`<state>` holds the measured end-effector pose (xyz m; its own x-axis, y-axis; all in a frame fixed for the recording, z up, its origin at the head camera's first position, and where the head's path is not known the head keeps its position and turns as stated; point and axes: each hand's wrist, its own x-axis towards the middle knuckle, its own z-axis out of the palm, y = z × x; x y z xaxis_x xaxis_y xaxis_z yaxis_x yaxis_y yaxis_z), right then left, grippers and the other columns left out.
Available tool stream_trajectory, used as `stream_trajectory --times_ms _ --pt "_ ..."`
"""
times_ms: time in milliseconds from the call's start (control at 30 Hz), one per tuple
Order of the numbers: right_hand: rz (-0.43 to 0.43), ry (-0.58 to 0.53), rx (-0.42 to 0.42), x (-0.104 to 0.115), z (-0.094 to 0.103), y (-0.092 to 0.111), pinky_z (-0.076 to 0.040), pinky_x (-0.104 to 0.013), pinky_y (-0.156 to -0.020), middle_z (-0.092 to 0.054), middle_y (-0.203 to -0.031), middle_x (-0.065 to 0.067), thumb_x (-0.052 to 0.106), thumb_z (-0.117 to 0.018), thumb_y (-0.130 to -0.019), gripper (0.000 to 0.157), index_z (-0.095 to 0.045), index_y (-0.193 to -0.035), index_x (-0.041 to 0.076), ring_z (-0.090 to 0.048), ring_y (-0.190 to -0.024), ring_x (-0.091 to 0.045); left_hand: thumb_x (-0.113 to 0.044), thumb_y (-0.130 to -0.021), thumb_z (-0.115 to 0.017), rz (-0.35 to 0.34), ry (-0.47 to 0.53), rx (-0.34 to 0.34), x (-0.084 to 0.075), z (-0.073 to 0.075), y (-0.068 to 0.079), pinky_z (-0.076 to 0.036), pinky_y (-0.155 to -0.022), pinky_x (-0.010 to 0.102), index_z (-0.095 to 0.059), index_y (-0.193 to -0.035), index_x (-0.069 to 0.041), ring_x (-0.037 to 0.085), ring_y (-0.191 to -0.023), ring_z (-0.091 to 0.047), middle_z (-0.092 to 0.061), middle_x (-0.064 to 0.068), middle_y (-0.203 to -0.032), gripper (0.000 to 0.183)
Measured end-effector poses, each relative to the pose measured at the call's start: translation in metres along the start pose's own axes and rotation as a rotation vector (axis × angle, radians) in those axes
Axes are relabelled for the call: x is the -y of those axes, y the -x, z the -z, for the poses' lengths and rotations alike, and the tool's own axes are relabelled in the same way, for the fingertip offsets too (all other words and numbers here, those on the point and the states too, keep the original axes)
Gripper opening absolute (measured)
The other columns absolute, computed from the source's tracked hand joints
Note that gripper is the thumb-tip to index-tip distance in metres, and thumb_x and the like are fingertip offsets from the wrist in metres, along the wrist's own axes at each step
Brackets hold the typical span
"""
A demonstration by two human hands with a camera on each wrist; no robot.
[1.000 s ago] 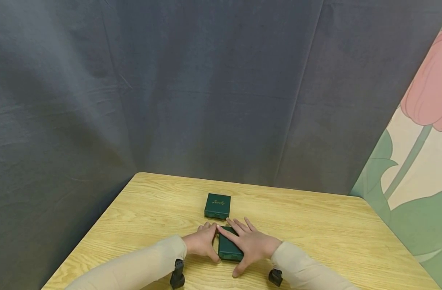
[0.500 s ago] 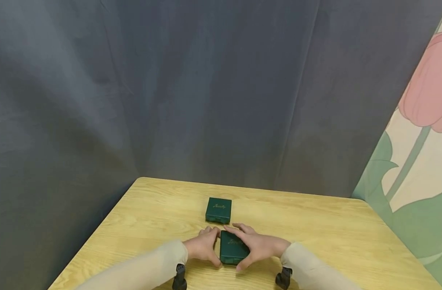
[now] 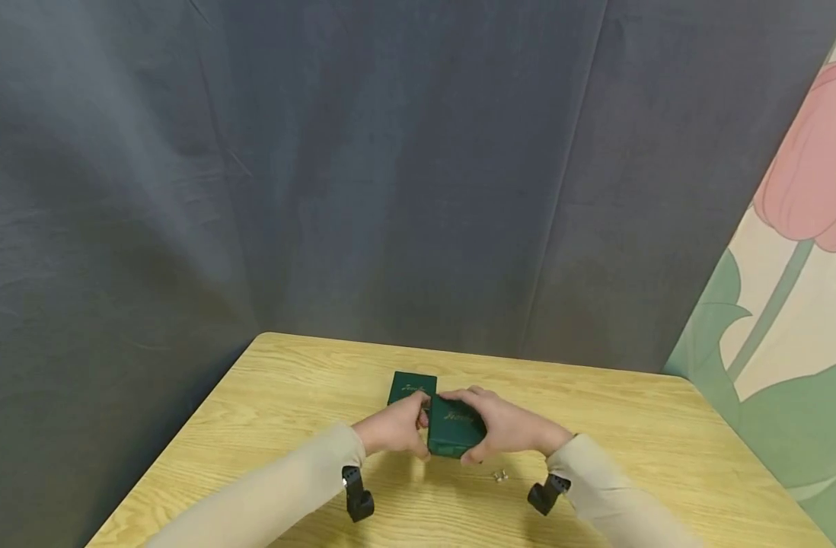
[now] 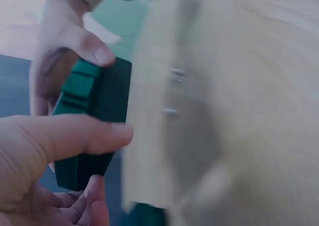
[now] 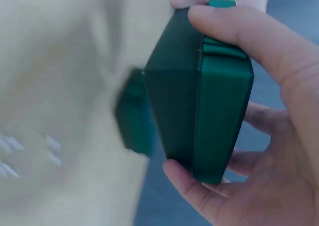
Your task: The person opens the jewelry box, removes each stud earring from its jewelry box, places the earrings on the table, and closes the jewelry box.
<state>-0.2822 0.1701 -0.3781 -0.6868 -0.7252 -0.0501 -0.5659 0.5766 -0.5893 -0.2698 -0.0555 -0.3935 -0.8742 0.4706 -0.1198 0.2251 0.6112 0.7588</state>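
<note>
A small dark green jewelry box [image 3: 454, 426] with gold script on its lid is held above the table, tilted a little. My right hand [image 3: 510, 422] grips its right side, thumb at the front edge and fingers round the back, as the right wrist view shows. My left hand [image 3: 395, 426] pinches the opposite side; in the left wrist view its thumb [image 4: 99, 135] lies across the box. The lid is closed. A second green box [image 3: 411, 383] of the same kind stands just behind, partly covered by my left hand.
Two small shiny pieces [image 3: 500, 476], like stud earrings, lie on the wooden table [image 3: 596, 426] in front of my right hand. A grey curtain [image 3: 418, 190] hangs behind the table, and a wall with a painted tulip [image 3: 815, 167] stands at the right.
Both hands have taken hold of the nearer box and raised it off the table, away from me and slightly right. The small shiny pieces now show on the table.
</note>
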Motion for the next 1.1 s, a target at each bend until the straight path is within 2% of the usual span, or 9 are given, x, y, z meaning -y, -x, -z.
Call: stream_trajectory --times_ms 100,233,400,467,567,633,833,867,1100 --pt "-0.001 -0.003 -0.040 0.001 0.027 -0.002 -0.045 -0.039 -0.082 -0.041 -0.138 -0.013 0.030 -0.085 -0.073 0.095 -0.032 -0.151 0.017 -0.047 -0.110 -0.026 0.007 -0.070 -0.079 -0.014 0.087 -0.050 -0.016 0.010 -0.013 -0.041 -0.073 0.034 -0.039 -0.139 0.004 0.019 -0.082 -0.046 -0.051 0.007 -0.094 0.080" --pt "-0.001 0.059 -0.081 -0.005 0.057 -0.008 -0.045 -0.038 -0.081 -0.043 -0.134 -0.014 0.029 -0.085 -0.072 0.095 -0.033 -0.150 0.016 -0.048 -0.106 -0.026 0.006 -0.077 -0.073 -0.010 0.224 -0.118 -0.031 0.015 -0.032 -0.045 -0.082 0.038 -0.037 -0.143 0.003 0.023 -0.096 -0.052 -0.054 0.010 -0.107 0.076" --pt "-0.049 0.120 -0.084 -0.022 0.073 -0.015 -0.044 -0.040 -0.081 -0.042 -0.135 -0.017 0.028 -0.085 -0.072 0.093 -0.035 -0.149 0.014 -0.045 -0.109 -0.031 0.002 -0.086 -0.062 0.029 0.418 -0.144 -0.039 0.008 -0.046 -0.042 -0.100 0.049 -0.029 -0.147 0.005 0.036 -0.123 -0.050 -0.050 0.022 -0.133 0.069" --pt "-0.074 0.108 -0.080 -0.032 0.072 -0.018 -0.043 -0.042 -0.082 -0.040 -0.137 -0.019 0.027 -0.085 -0.072 0.091 -0.036 -0.149 0.014 -0.043 -0.111 -0.034 0.000 -0.090 -0.058 0.050 0.459 -0.138 -0.039 0.004 -0.049 -0.038 -0.104 0.052 -0.027 -0.148 0.007 0.039 -0.130 -0.044 -0.044 0.026 -0.140 0.066" --pt "-0.096 0.071 -0.083 -0.049 0.065 -0.021 -0.043 -0.042 -0.082 -0.038 -0.138 -0.020 0.025 -0.085 -0.073 0.089 -0.038 -0.148 0.015 -0.043 -0.111 -0.035 -0.004 -0.093 -0.054 0.085 0.466 -0.124 -0.037 -0.002 -0.053 -0.033 -0.107 0.054 -0.025 -0.148 0.008 0.042 -0.136 -0.037 -0.038 0.028 -0.146 0.063" --pt "-0.107 0.037 -0.091 -0.060 0.057 -0.024 -0.042 -0.041 -0.081 -0.038 -0.138 -0.020 0.023 -0.085 -0.073 0.088 -0.040 -0.147 0.016 -0.044 -0.109 -0.033 -0.006 -0.094 -0.054 0.113 0.436 -0.123 -0.035 -0.006 -0.055 -0.036 -0.105 0.053 -0.031 -0.145 0.008 0.040 -0.132 -0.042 -0.043 0.025 -0.142 0.058" --pt "-0.109 -0.051 -0.120 -0.086 0.035 -0.029 -0.044 -0.038 -0.083 -0.037 -0.140 -0.020 0.022 -0.086 -0.072 0.088 -0.041 -0.147 0.017 -0.047 -0.108 -0.030 -0.012 -0.096 -0.054 0.191 0.324 -0.094 -0.030 -0.018 -0.063 -0.037 -0.103 0.054 -0.033 -0.145 0.007 0.039 -0.133 -0.041 -0.038 0.022 -0.148 0.057" --pt "-0.106 -0.062 -0.122 -0.089 0.032 -0.030 -0.044 -0.038 -0.083 -0.036 -0.141 -0.021 0.022 -0.086 -0.072 0.088 -0.041 -0.146 0.017 -0.047 -0.110 -0.030 -0.013 -0.097 -0.054 0.202 0.315 -0.086 -0.030 -0.019 -0.063 -0.034 -0.105 0.056 -0.029 -0.147 0.007 0.041 -0.137 -0.035 -0.031 0.023 -0.152 0.060" --pt "-0.120 -0.107 -0.110 -0.103 0.019 -0.032 -0.041 -0.046 -0.092 -0.036 -0.143 -0.023 0.023 -0.087 -0.071 0.090 -0.041 -0.147 0.014 -0.042 -0.123 -0.038 -0.015 -0.098 -0.051 0.239 0.313 -0.052 -0.030 -0.028 -0.069 -0.032 -0.107 0.055 -0.025 -0.149 0.004 0.041 -0.139 -0.032 -0.029 0.022 -0.153 0.061"
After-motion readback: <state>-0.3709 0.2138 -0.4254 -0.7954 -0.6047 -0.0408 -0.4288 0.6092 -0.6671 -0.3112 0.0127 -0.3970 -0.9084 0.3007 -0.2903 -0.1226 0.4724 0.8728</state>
